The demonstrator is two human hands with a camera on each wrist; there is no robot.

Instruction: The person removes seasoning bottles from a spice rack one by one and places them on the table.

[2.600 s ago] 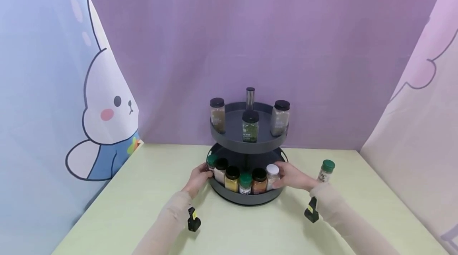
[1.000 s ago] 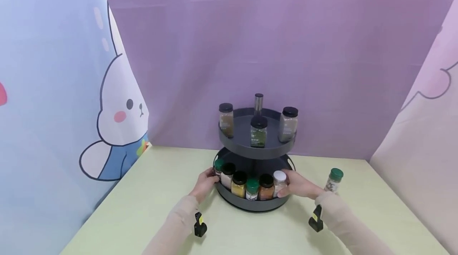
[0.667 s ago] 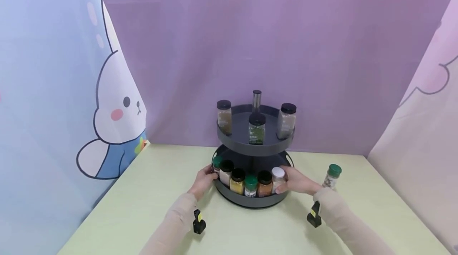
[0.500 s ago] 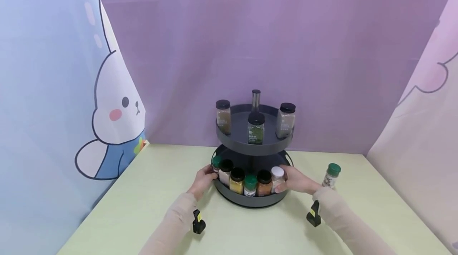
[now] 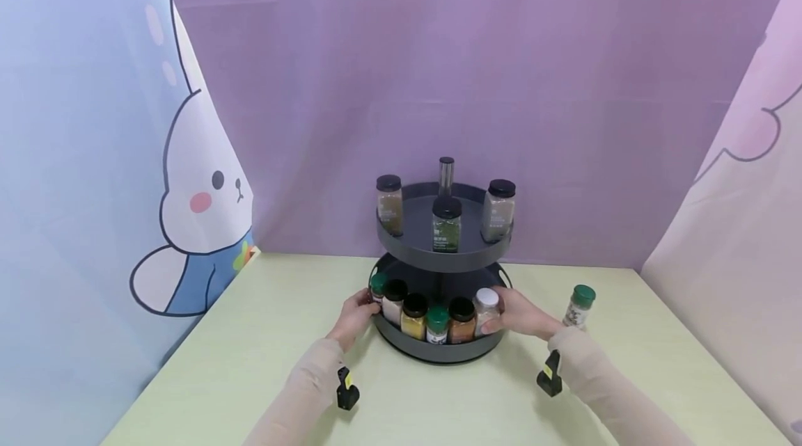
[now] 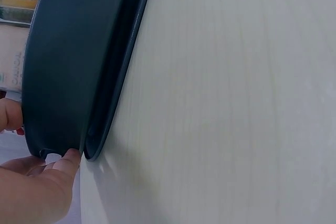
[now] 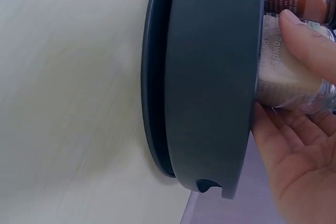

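A dark two-tier round rack [image 5: 438,352] stands on the table, jars in a row along the lower tier's front. The left hand [image 5: 352,317] is at the lower tier's left side; in the left wrist view its fingers [image 6: 65,163] grip the tray wall [image 6: 68,66] by a cutout, thumb over the rim. The right hand [image 5: 523,314] holds the white-capped jar [image 5: 486,307] at the row's right end. In the right wrist view the thumb lies on that jar [image 7: 283,72], with fingers behind it, against the tray wall [image 7: 210,77].
Three black-capped jars, one of them green-filled [image 5: 446,229], stand on the upper tier around a metal post [image 5: 446,174]. A green-capped jar [image 5: 578,305] stands on the table [image 5: 207,362] at the right, partly behind the right forearm. A purple curtain [image 5: 451,70] hangs behind.
The head view has shifted slightly. Both hands stay at the lower tier; the white-capped jar tilts very slightly differently at the right hand.
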